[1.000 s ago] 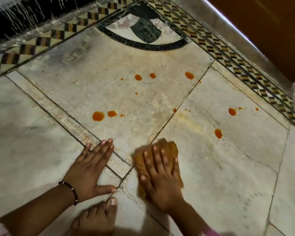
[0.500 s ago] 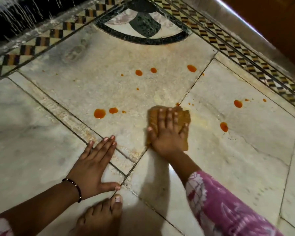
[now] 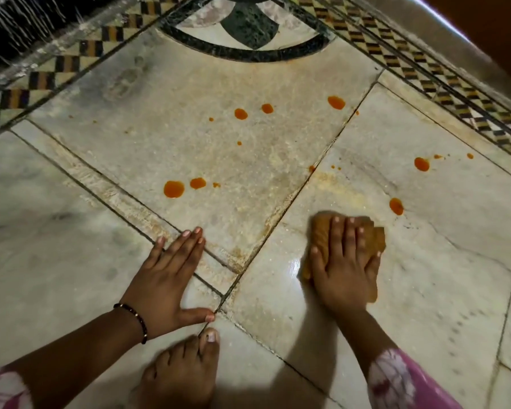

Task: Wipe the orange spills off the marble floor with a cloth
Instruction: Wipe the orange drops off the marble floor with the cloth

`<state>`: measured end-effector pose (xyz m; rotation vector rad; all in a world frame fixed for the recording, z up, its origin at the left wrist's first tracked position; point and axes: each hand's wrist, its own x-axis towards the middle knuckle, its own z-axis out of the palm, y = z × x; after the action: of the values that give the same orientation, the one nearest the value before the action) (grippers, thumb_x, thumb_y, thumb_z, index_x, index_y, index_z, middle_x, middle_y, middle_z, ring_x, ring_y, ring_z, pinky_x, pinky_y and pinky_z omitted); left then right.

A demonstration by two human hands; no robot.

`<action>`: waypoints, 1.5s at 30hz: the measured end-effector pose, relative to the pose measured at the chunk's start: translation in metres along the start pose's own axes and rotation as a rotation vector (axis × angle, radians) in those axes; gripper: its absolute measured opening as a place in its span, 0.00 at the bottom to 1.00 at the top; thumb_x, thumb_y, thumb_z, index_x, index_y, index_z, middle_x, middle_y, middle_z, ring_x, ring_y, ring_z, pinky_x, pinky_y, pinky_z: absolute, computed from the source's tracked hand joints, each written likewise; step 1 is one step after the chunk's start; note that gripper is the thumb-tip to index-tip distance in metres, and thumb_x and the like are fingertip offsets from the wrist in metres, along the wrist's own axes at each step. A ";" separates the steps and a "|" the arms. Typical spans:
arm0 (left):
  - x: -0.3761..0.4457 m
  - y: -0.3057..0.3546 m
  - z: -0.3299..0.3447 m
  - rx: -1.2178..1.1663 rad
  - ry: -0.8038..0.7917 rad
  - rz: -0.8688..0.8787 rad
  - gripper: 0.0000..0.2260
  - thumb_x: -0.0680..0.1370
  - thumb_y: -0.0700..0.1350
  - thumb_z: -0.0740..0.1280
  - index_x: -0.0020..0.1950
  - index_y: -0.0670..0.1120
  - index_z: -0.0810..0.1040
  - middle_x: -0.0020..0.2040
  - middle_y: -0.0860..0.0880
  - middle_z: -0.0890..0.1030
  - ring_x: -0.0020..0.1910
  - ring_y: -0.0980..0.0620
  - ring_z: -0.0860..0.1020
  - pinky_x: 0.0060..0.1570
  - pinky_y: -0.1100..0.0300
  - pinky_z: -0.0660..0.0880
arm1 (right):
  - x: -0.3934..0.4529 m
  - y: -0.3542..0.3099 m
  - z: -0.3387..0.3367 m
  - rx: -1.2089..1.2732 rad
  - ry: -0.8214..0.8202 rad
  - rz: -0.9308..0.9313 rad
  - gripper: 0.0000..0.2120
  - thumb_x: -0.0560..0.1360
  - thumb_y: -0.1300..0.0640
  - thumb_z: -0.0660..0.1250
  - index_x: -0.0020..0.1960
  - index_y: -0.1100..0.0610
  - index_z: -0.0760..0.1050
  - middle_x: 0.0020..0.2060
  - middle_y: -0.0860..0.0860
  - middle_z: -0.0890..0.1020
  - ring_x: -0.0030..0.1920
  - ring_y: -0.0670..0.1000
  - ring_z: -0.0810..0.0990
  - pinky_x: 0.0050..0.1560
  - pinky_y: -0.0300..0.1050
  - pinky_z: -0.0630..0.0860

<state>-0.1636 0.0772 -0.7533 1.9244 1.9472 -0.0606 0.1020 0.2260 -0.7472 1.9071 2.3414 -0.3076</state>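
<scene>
My right hand (image 3: pixel 345 265) presses flat on a folded orange-brown cloth (image 3: pixel 320 233) on the marble floor (image 3: pixel 425 290). Only the cloth's edges show around my fingers. Just beyond the cloth, up and to the right, lies an orange spill (image 3: pixel 396 206). Two larger drops (image 3: pixel 173 189) sit ahead of my left hand (image 3: pixel 165 277), which rests flat and empty on the floor with fingers spread. Further drops (image 3: pixel 241 113) dot the far slab, one sits by the seam (image 3: pixel 336 102), and another lies at the right (image 3: pixel 421 164). A faint yellowish smear (image 3: pixel 342 190) marks the floor above the cloth.
My bare foot (image 3: pixel 183 376) stands just below my left hand. A checkered inlay border (image 3: pixel 425 81) runs along the far and right edges, with a dark circular motif (image 3: pixel 248 25) at the top. A raised ledge (image 3: pixel 443 33) and dark wall lie beyond the border.
My right hand has slid the cloth from near the seam down and to the right, away from the smear. The left hand and foot have stayed in place.
</scene>
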 end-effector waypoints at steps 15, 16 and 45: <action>-0.018 -0.057 -0.015 -0.144 0.144 -0.337 0.58 0.60 0.80 0.51 0.76 0.40 0.46 0.77 0.42 0.47 0.75 0.44 0.47 0.71 0.40 0.47 | -0.074 -0.067 0.024 -0.008 -0.046 -0.397 0.28 0.77 0.43 0.50 0.77 0.44 0.52 0.77 0.50 0.56 0.77 0.53 0.52 0.72 0.61 0.46; -0.022 -0.062 -0.014 -0.146 0.125 -0.354 0.58 0.60 0.80 0.50 0.76 0.39 0.46 0.77 0.41 0.47 0.76 0.44 0.46 0.71 0.39 0.47 | -0.072 -0.084 0.024 -0.008 -0.058 -0.462 0.28 0.77 0.43 0.51 0.76 0.44 0.53 0.76 0.51 0.58 0.76 0.54 0.52 0.72 0.62 0.46; -0.033 -0.068 -0.009 -0.044 0.031 -0.310 0.58 0.62 0.81 0.51 0.76 0.39 0.47 0.77 0.41 0.47 0.76 0.47 0.44 0.72 0.45 0.42 | 0.078 -0.212 0.003 -0.057 -0.186 -0.654 0.28 0.81 0.42 0.44 0.77 0.44 0.37 0.77 0.48 0.38 0.76 0.51 0.35 0.70 0.61 0.30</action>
<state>-0.2324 0.0450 -0.7516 1.5896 2.2324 -0.0739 -0.1215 0.2591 -0.7475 0.9835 2.7259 -0.4368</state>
